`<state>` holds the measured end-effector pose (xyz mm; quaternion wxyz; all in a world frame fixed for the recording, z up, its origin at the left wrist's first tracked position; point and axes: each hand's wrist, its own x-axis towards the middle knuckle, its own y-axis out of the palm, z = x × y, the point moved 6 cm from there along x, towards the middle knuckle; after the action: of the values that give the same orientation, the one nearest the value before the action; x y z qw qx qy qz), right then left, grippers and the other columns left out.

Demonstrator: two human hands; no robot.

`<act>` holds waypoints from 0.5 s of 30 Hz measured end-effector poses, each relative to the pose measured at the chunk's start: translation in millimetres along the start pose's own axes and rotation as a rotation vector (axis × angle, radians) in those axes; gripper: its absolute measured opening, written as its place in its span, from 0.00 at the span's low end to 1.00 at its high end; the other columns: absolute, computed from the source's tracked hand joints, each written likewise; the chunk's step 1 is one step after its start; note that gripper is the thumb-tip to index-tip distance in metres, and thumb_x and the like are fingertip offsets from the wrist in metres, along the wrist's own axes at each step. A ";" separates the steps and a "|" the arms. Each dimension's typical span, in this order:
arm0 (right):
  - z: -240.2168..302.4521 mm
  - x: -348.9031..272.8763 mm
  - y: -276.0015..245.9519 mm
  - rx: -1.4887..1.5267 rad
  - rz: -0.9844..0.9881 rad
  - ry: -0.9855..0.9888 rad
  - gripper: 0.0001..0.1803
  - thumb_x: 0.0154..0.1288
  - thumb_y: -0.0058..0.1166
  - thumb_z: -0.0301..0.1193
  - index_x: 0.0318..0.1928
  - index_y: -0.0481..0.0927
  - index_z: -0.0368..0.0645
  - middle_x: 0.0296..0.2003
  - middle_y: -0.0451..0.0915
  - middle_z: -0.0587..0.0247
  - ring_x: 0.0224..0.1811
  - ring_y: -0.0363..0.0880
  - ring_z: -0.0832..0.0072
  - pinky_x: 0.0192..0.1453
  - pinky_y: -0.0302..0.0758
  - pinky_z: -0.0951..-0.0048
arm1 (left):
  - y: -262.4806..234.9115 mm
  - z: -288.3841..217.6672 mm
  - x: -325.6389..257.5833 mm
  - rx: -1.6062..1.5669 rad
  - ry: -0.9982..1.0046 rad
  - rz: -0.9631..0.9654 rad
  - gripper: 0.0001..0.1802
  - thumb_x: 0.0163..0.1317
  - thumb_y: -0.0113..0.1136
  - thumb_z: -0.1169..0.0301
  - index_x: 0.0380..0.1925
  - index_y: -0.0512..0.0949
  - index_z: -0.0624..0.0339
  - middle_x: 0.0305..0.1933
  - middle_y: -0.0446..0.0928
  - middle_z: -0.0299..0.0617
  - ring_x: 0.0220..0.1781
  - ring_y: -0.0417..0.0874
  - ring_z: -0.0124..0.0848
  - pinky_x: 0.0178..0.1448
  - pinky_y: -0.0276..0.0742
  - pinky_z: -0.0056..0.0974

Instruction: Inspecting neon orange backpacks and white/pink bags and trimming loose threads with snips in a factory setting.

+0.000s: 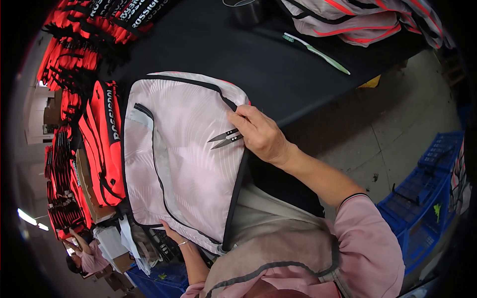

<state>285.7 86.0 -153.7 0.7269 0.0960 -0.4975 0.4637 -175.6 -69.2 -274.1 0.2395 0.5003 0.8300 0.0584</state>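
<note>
A pale pink patterned fabric bag piece (198, 119) with black-bound edges and a curved grey strip with black trim fills the middle. Closed around a pair of dark thread snips (226, 139), my right hand (259, 133) is at the piece's upper right edge, thumb and finger pinching its black binding. The snips' blades point left over the pink fabric, slightly apart. At the lower left edge of the piece is my left hand (172, 232). Its fingers go behind the fabric and are mostly hidden, so their grip does not show.
A black table (198, 44) holds a green-and-white toothbrush (318, 52), a dark metal cup (244, 12) and grey-and-orange fabric pieces (348, 25). Red-orange bag parts (102, 144) are stacked left. Blue crates (422, 203) stand right. Another person (89, 256) works at far lower left.
</note>
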 end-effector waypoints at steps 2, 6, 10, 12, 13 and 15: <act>-1.0 -2.1 1.3 0.010 -0.014 0.023 0.21 0.44 0.56 0.09 0.42 0.82 0.33 0.36 0.75 0.58 0.32 0.79 0.70 0.34 0.81 0.73 | -11.1 -1.7 1.5 0.013 0.008 -0.037 0.38 0.72 0.41 0.46 0.70 0.60 0.65 0.71 0.64 0.50 0.70 0.67 0.49 0.74 0.60 0.49; -25.2 11.1 -4.7 0.132 -0.023 0.282 0.18 0.48 0.56 0.12 0.42 0.83 0.38 0.38 0.77 0.57 0.32 0.79 0.70 0.34 0.79 0.75 | -5.7 -8.5 -7.7 0.003 0.016 -0.155 0.37 0.72 0.43 0.47 0.68 0.62 0.66 0.69 0.67 0.50 0.68 0.69 0.49 0.73 0.62 0.50; -58.9 65.3 -5.9 0.193 -0.072 0.393 0.15 0.59 0.57 0.18 0.47 0.83 0.39 0.39 0.81 0.60 0.34 0.80 0.75 0.37 0.77 0.77 | 38.3 -22.8 -16.0 -0.066 -0.021 -0.128 0.35 0.72 0.44 0.49 0.67 0.63 0.68 0.66 0.71 0.51 0.64 0.73 0.48 0.69 0.68 0.49; -48.1 87.1 -5.7 0.276 -0.028 0.414 0.14 0.63 0.59 0.22 0.49 0.83 0.40 0.38 0.82 0.65 0.34 0.78 0.81 0.37 0.74 0.80 | 72.3 -32.9 -19.9 -0.128 0.021 -0.128 0.35 0.72 0.44 0.49 0.66 0.64 0.68 0.66 0.71 0.52 0.64 0.75 0.47 0.68 0.69 0.48; -39.2 94.5 -11.1 0.259 -0.016 0.375 0.14 0.64 0.60 0.25 0.50 0.83 0.40 0.37 0.82 0.68 0.33 0.76 0.83 0.36 0.72 0.82 | 91.8 -34.4 -21.2 -0.150 0.038 -0.161 0.34 0.72 0.44 0.50 0.66 0.64 0.68 0.66 0.71 0.52 0.63 0.75 0.46 0.68 0.69 0.48; -18.5 95.7 -8.6 0.351 0.070 0.464 0.13 0.64 0.62 0.27 0.49 0.83 0.39 0.33 0.80 0.72 0.32 0.73 0.86 0.36 0.69 0.84 | 117.0 -33.9 -25.5 -0.200 0.120 -0.272 0.34 0.72 0.46 0.49 0.65 0.65 0.67 0.66 0.71 0.51 0.63 0.76 0.45 0.69 0.69 0.47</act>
<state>311.2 147.7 -82.1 0.7771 0.0947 -0.2329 0.5770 -87.4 -28.6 -196.4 0.2438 0.3526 0.8929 0.1375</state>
